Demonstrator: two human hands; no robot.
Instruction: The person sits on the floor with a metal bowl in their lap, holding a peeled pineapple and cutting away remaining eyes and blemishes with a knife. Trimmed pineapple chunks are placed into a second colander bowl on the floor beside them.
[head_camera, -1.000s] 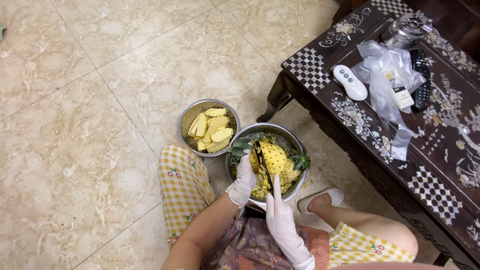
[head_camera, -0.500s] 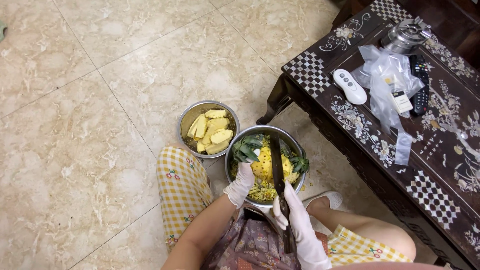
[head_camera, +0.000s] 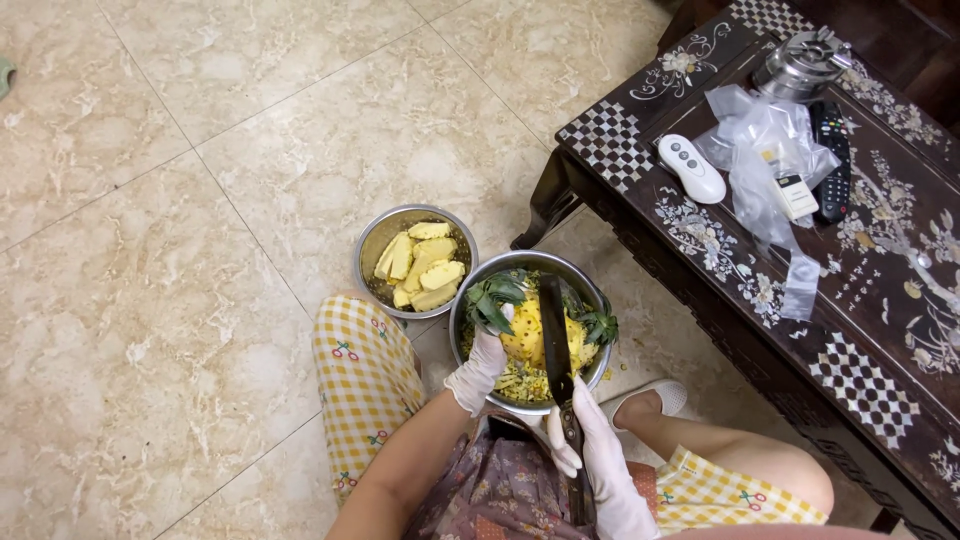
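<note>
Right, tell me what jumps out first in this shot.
The peeled yellow pineapple in the steel bowl on the floor, steadied by the gloved left hand while the right hand holds a long dark knife across it. Left of it, a smaller bowl holds cut yellow pieces.

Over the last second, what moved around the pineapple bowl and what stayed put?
The right hand drew back toward the body, swinging the knife so its blade lies lengthwise over the pineapple. The left hand kept its grip on the fruit. Both steel bowls, and, and the cut slices stayed put.
</note>
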